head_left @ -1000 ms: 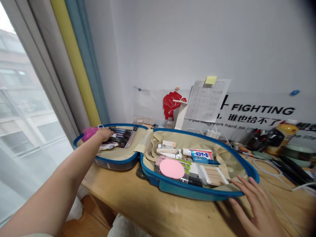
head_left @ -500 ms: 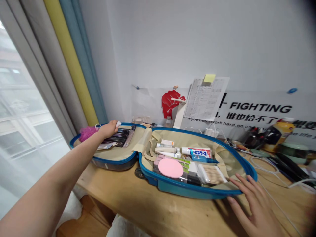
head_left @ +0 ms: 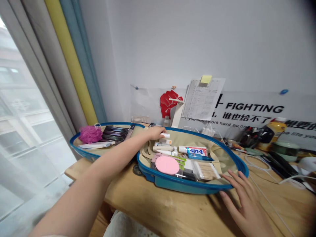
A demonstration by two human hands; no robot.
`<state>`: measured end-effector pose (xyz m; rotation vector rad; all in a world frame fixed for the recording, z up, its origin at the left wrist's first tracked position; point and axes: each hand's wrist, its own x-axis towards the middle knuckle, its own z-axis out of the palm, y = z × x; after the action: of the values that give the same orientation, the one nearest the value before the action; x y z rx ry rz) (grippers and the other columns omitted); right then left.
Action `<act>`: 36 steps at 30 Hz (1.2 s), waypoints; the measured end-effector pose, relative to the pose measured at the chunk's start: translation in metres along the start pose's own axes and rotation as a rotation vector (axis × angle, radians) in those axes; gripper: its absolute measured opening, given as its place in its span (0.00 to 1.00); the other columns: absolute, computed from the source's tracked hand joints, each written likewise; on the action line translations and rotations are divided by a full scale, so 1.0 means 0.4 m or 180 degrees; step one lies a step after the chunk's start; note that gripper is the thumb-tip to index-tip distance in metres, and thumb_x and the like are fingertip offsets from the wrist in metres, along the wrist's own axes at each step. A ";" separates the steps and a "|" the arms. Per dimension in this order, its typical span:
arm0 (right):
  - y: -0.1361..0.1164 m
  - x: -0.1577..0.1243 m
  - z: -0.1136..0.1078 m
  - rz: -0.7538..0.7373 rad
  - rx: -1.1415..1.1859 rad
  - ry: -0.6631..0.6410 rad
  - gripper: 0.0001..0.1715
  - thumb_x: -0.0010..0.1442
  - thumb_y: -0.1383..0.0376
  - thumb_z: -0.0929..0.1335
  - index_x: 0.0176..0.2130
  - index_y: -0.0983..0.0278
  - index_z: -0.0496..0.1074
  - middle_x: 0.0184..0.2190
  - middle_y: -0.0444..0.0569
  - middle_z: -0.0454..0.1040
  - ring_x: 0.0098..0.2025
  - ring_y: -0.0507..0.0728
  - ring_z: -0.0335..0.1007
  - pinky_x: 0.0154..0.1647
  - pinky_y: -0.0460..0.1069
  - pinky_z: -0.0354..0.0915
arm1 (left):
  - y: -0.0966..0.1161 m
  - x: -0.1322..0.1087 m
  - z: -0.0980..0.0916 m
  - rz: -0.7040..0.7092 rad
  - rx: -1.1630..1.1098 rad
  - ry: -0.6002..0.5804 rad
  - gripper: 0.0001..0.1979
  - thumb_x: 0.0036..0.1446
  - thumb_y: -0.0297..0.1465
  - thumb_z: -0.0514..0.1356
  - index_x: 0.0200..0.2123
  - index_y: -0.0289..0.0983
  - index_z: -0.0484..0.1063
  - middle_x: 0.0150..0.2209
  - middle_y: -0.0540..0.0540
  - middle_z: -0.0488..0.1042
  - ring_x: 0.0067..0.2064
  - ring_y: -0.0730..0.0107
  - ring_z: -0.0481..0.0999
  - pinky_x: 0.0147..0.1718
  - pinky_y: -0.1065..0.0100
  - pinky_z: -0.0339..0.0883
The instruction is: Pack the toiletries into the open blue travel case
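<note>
An open blue suitcase point(head_left: 187, 189) with a beige lining lies on the desk. Over the back left corner of its right half, my left hand point(head_left: 156, 132) is closed on a small white cylinder point(head_left: 165, 135), whose kind I cannot make out. Below it are small tubes point(head_left: 165, 150), a toothpaste box point(head_left: 194, 150), a blue tube point(head_left: 199, 157), a pink round sponge point(head_left: 167, 165) and a pack of cotton swabs point(head_left: 208, 171). At the suitcase's front right rim, my right hand point(head_left: 243, 200) is open with fingers spread, fingertips at the edge.
In the left half sit a purple bath puff point(head_left: 91, 134), a pack of dark slim items point(head_left: 116, 134) and a white flat packet point(head_left: 96, 145). A yellow bottle point(head_left: 271, 133), a green jar point(head_left: 285, 149) and cables point(head_left: 261, 164) crowd the desk's right side.
My left hand has moved right, from above the left half to the right half, still holding the small white cylinder. My right hand stays at the rim. The view has shifted slightly.
</note>
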<state>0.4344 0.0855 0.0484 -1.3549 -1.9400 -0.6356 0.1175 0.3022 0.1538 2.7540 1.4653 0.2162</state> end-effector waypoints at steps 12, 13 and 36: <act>0.000 -0.001 -0.004 -0.0025 0.0031 -0.0029 0.26 0.61 0.55 0.60 0.55 0.63 0.61 0.55 0.57 0.65 0.63 0.68 0.52 0.57 0.64 0.59 | -0.001 0.041 0.092 -0.0162 0.0064 -0.0365 0.14 0.54 0.33 0.59 0.46 0.39 0.70 0.47 0.44 0.75 0.47 0.62 0.73 0.44 0.68 0.65; 0.000 -0.002 -0.003 -0.0003 0.0045 -0.0038 0.26 0.61 0.55 0.60 0.55 0.62 0.61 0.55 0.57 0.65 0.64 0.68 0.52 0.57 0.64 0.58 | -0.001 0.042 0.095 -0.0159 0.0057 -0.0376 0.15 0.55 0.32 0.59 0.46 0.39 0.70 0.47 0.44 0.75 0.48 0.63 0.73 0.44 0.68 0.65; 0.007 -0.004 -0.001 -0.0003 0.0058 0.0007 0.26 0.60 0.54 0.60 0.54 0.62 0.62 0.54 0.57 0.67 0.62 0.69 0.54 0.56 0.65 0.60 | -0.003 0.016 0.029 -0.0452 0.0042 0.0315 0.17 0.60 0.35 0.52 0.51 0.42 0.69 0.52 0.46 0.72 0.52 0.66 0.71 0.50 0.70 0.62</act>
<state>0.4376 0.0853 0.0474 -1.3416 -1.9402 -0.6183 0.1216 0.3086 0.1428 2.6699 1.6835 0.3453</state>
